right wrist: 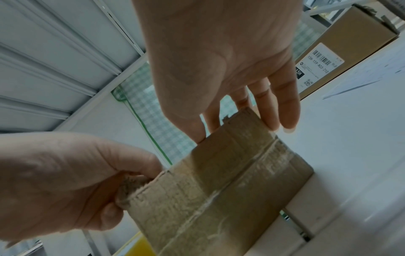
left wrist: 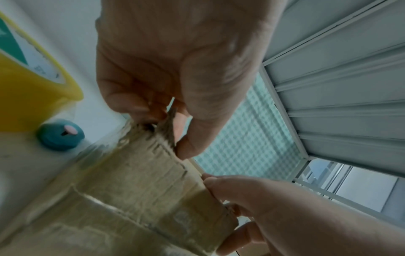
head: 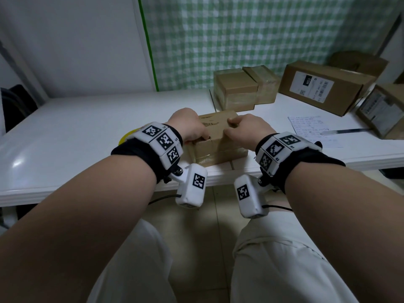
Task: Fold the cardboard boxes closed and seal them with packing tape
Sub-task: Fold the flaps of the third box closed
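Left hand [head: 190, 127] pinching the torn flap corner of the small cardboard box [head: 218, 138]; right hand [head: 244, 130] gripping the right top edge, fingers apparently curled over it. Box near the white table [head: 87, 127] front edge. Yellow tape roll [left wrist: 32, 90] just left; taped boxes [head: 244, 90] behind.
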### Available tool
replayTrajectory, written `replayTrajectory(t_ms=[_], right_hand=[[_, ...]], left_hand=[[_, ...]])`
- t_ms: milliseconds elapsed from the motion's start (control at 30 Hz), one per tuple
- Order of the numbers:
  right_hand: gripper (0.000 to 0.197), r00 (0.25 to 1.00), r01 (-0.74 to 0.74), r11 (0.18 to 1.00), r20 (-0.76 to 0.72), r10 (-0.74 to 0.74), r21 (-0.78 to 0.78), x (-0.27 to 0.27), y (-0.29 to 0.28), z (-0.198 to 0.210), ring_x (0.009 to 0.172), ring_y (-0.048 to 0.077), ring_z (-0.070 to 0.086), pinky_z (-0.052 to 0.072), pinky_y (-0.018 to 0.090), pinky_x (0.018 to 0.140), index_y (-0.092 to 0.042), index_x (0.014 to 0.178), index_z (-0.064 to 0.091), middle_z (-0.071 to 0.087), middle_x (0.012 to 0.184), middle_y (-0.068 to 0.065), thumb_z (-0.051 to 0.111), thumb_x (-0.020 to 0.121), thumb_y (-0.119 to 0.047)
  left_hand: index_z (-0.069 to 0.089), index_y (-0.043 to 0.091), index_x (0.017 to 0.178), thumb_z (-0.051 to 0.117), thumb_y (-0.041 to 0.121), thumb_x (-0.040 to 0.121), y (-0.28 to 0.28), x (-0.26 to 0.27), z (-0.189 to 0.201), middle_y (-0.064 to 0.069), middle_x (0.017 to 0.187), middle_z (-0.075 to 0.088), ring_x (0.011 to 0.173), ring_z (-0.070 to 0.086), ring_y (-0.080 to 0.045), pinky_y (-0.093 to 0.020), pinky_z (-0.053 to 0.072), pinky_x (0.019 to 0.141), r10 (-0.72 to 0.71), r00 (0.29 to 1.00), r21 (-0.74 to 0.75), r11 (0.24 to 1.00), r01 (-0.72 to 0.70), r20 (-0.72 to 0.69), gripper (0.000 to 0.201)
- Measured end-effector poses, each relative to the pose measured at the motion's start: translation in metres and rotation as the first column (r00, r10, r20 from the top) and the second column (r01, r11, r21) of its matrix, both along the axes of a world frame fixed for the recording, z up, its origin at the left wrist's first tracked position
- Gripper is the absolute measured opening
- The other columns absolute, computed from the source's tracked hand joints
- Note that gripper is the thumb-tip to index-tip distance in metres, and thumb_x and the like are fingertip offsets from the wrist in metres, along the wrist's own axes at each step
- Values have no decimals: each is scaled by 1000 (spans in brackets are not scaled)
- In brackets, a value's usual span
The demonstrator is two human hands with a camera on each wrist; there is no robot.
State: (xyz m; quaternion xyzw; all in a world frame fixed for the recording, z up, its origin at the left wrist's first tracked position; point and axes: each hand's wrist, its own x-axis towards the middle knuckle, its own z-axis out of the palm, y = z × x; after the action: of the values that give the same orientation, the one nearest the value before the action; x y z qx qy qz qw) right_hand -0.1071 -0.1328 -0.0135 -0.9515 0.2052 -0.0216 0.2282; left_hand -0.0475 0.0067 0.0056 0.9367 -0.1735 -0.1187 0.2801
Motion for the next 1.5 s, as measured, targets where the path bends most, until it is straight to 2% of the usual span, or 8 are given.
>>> replayTrajectory(t_ms=[133,233,367,533,800,1033,1333,1500], right_hand=[[42,1000,-9,1000,-3,9,-9,0,-1,0,121,25,51,41,30,89,-26,134,52,53,135,6,48,92,-33],[43,1000,-3,1000,-1,3,4,0,-1,-2,120,25,52,42,30,89,-27,134,52,53,135,5,49,92,-33],[44,1000,6,1000,8,-6,10,1,-2,-2,119,25,52,42,30,89,-28,134,52,54,135,4,49,91,-34],[44,1000,6,1000,24,-7,20,2,-4,-5,118,25,53,45,33,94,-28,134,52,54,135,6,49,91,-35],[49,999,-1,1000,39,0,19,5,-7,-12,120,26,52,45,35,97,-31,138,47,50,138,6,48,90,-39],[49,998,-11,1000,57,10,10,6,-10,-17,122,25,51,44,38,100,-33,137,48,50,138,7,47,89,-43],[51,997,-2,999,72,-1,38,8,-13,-20,118,24,54,46,36,99,-33,137,49,51,138,5,49,88,-45],[50,997,3,999,77,-7,43,9,-14,-22,116,24,55,46,38,99,-34,136,49,51,136,6,49,88,-46]], left_hand=[[64,5,88,74,22,74,-3,1,2,-14,98,68,85,61,-26,-35,53,82,15,1000,40,999,-14,-21,24],[67,0,97,75,21,75,1,3,5,-13,97,68,78,54,-22,-31,47,66,18,998,22,1000,-17,-56,31],[69,11,82,68,9,83,15,7,7,-3,83,65,67,50,-14,-23,40,53,1,982,-143,989,-29,-190,3],[72,13,80,65,-1,83,20,11,4,-11,97,71,71,56,-15,-23,45,61,-64,971,-227,974,10,-231,16],[68,11,75,75,-1,73,23,13,-4,-6,79,69,69,66,-13,-26,57,73,-21,992,-291,956,-15,-121,14],[67,8,86,64,-13,78,31,12,-1,-9,92,68,84,67,-19,-24,57,74,-11,963,-404,909,-103,-270,22],[66,9,106,75,-9,70,32,11,-9,-5,82,70,76,66,-11,-18,55,68,7,997,-395,918,-37,-78,41],[67,14,109,77,0,72,27,6,-12,4,79,70,74,65,-5,-24,52,78,-56,989,-280,955,93,140,41]])
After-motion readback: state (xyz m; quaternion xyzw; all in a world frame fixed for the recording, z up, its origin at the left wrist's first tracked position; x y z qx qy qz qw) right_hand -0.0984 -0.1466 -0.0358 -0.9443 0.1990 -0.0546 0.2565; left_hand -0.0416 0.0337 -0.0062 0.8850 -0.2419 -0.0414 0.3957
